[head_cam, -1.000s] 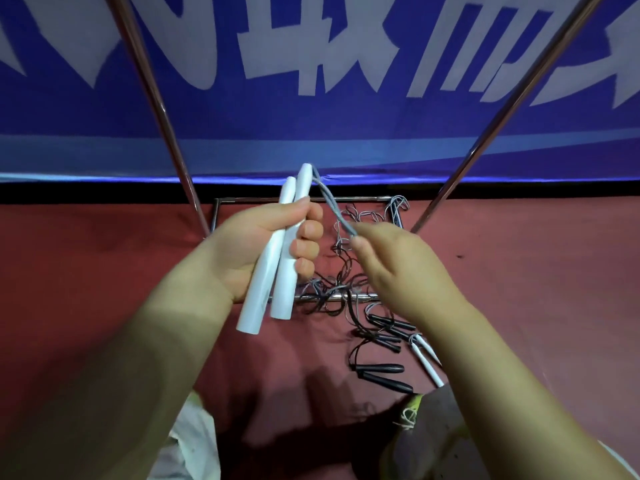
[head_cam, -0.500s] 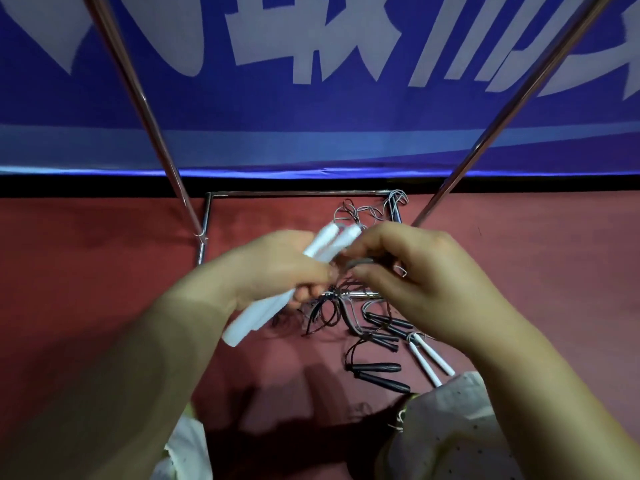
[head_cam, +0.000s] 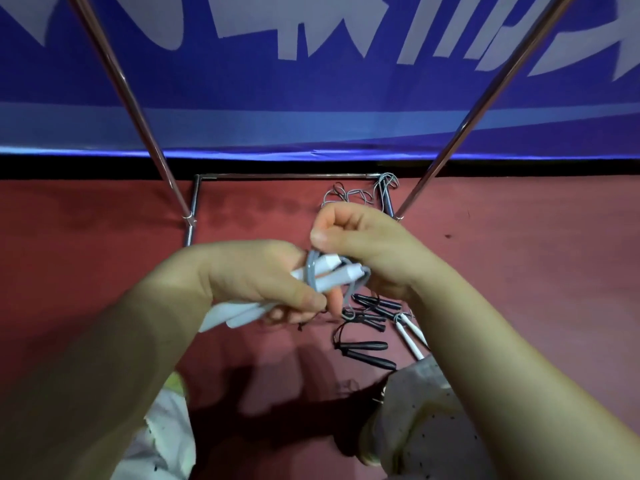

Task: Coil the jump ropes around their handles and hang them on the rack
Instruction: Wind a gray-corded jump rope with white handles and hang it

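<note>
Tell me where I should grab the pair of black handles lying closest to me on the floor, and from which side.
Grip the black handles around their thick middles, together, coming from above with the right hand. They lie flat, almost side by side, pointing right, bare floor around them; their cord loops off the left ends, so a mid-body pinch avoids it.

Light: dim, bluish — red floor (head_cam: 104, 271) dull.
Shadows: dark patch low on floor, between the arms.
Distortion: wide-angle — rack poles (head_cam: 138, 109) splay outward.
Blur: soft forearms near the edges.
</note>
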The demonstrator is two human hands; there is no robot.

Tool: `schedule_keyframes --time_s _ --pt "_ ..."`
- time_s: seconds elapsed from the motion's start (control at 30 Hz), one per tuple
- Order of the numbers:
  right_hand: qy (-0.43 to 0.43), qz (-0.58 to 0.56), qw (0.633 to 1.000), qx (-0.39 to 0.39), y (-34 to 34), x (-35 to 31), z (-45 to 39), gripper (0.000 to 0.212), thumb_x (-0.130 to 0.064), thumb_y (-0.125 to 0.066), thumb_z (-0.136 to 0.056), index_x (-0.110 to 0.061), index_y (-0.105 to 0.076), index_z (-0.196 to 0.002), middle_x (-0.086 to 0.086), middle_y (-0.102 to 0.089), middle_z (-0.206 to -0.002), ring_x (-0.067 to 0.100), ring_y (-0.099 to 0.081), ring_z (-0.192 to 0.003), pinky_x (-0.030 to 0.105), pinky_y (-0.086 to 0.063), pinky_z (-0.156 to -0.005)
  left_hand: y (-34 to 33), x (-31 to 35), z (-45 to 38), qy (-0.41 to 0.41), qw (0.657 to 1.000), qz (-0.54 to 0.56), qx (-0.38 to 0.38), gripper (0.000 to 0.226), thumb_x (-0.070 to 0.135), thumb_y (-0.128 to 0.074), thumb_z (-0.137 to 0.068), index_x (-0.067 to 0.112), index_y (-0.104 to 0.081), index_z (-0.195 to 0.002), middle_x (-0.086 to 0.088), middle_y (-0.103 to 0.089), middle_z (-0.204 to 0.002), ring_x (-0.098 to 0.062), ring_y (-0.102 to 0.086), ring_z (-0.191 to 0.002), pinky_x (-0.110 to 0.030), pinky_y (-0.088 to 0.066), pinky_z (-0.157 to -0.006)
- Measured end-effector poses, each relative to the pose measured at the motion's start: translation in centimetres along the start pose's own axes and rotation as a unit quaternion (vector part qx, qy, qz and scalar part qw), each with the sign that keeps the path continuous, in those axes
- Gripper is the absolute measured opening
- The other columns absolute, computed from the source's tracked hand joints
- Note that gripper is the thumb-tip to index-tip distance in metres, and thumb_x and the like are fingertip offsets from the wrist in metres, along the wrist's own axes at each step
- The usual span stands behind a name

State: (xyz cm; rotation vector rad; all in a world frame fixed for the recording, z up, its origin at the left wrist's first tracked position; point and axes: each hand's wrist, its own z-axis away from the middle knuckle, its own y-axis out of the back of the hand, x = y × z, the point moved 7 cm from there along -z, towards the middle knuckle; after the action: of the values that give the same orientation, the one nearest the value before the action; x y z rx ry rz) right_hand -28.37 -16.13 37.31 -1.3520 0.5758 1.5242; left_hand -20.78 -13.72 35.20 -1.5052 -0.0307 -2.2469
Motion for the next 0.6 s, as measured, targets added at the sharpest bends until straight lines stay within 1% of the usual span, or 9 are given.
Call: schedule_keyframes --time_s 0.07,0.1,0.17,0.23,0.3,0.4,0.5,0.57,0.6 --pt "0.023 -0.064 0.997 0.022 0.5 0.1 -0.4 0.016 -0.023 -0.053 -0.083 -0.012 -0.061 -0.074 0.004 -0.062 -0.052 0.013 -0.056 -0.042 0.019 -0.043 -0.045 1.0 0.1 0.4 -0.035 0.997 0.074 0.009 0.024 0.03 -0.076 -0.069 0.017 -0.071 -0.088 0.001 -0.052 -0.057 -0.01 -0.042 -0.046 -0.023 -0.036 -0.047" --pt "0.041 -0.063 0.997 0.029 0.8 0.0 -0.6 0.024 -0.028 -0.048 -0.086 -0.011 -0.064 -0.08 0.004 -0.064 -0.056 0.015 -0.059 -0.048 0.021 -0.046 -0.051 1.4 0.3 0.7 -0.063 0.991 0.119 0.002 0.028 0.033 -0.081 -0.069 0.017 -0.071 -0.09 0.0 -0.052 -0.058 -0.009 -0.042 -0.047 -0.023 -0.036 -0.047" --pt "0.073 -0.041 0.996 0.025 1.1 0.0 -1.0 0.036 -0.036 -0.041 -0.091 -0.013 -0.069 -0.087 0.006 -0.066 -0.072 0.021 -0.058 -0.071 0.031 -0.047 -0.07 2.1 0.9 1.2 -0.104 0.975 0.195 0.003 0.032 0.037 -0.082 -0.069 0.017 -0.07 -0.092 0.002 -0.053 -0.06 -0.006 -0.044 -0.048 -0.021 -0.036 -0.048" --pt "0.09 0.001 0.996 0.023 1.0 0.1 -1.1 0.037 -0.039 -0.039 -0.094 -0.015 -0.065 -0.085 0.009 -0.058 -0.079 0.022 -0.05 -0.079 0.036 -0.041 -0.077 3.0 1.2 1.4 -0.119 0.967 0.219 0.049 0.036 0.038 -0.087 -0.063 0.018 -0.071 -0.088 0.002 -0.052 -0.059 -0.006 -0.043 -0.047 -0.019 -0.038 -0.046" --pt "0.103 0.112 0.986 0.064 1.4 -0.1 -0.8 0.03 -0.036 -0.039 -0.095 -0.018 -0.058 -0.08 0.002 -0.052 -0.074 0.014 -0.046 -0.071 0.028 -0.039 -0.07 3.7 1.0 1.3 -0.104 0.966 0.203 0.122 0.038 0.032 -0.087 -0.06 0.015 -0.068 -0.088 -0.001 -0.052 -0.059 -0.008 -0.043 -0.046 -0.021 -0.038 -0.044" --pt "0.106 0.298 0.938 0.139 2.4 -0.6 -0.2 0.028 -0.028 -0.043 -0.099 -0.025 -0.051 -0.073 -0.007 -0.048 -0.066 0.004 -0.041 -0.06 0.022 -0.036 -0.06 4.4 0.2 0.9 -0.057 0.963 0.17 0.202 0.029 0.029 -0.066 -0.076 0.015 -0.06 -0.1 -0.005 -0.056 -0.066 -0.012 -0.047 -0.05 -0.023 -0.039 -0.045" --pt "0.101 0.327 0.927 0.155 2.8 -0.6 0.1 0.036 -0.022 -0.046 -0.101 -0.028 -0.047 -0.066 -0.014 -0.047 -0.057 0.001 -0.04 -0.054 0.017 -0.033 -0.055 4.6 -0.1 1.0 -0.039 0.965 0.154 0.209 0.04 0.031 -0.056 -0.079 0.019 -0.056 -0.118 -0.005 -0.059 -0.07 -0.011 -0.049 -0.052 -0.022 -0.04 -0.047" --pt "0.097 0.311 0.932 0.157 2.8 -0.4 0.0 0.032 -0.026 -0.051 -0.099 -0.027 -0.05 -0.067 -0.018 -0.048 -0.055 0.0 -0.041 -0.054 0.018 -0.033 -0.055 4.5 -0.2 1.0 -0.041 0.966 0.149 0.21 0.038 0.03 -0.056 -0.079 0.019 -0.056 -0.115 -0.005 -0.06 -0.071 -0.011 -0.05 -0.052 -0.022 -0.041 -0.047" --pt "0.096 0.302 0.934 0.166 2.8 -0.2 -0.1 0.028 -0.031 -0.054 -0.096 -0.025 -0.054 -0.069 -0.017 -0.049 -0.058 0.0 -0.04 -0.056 0.022 -0.035 -0.056 4.4 -0.1 1.0 -0.043 0.964 0.151 0.213 0.036 0.03 -0.057 -0.079 0.018 -0.056 -0.113 -0.005 -0.06 -0.071 -0.011 -0.05 -0.053 -0.022 -0.041 -0.047"
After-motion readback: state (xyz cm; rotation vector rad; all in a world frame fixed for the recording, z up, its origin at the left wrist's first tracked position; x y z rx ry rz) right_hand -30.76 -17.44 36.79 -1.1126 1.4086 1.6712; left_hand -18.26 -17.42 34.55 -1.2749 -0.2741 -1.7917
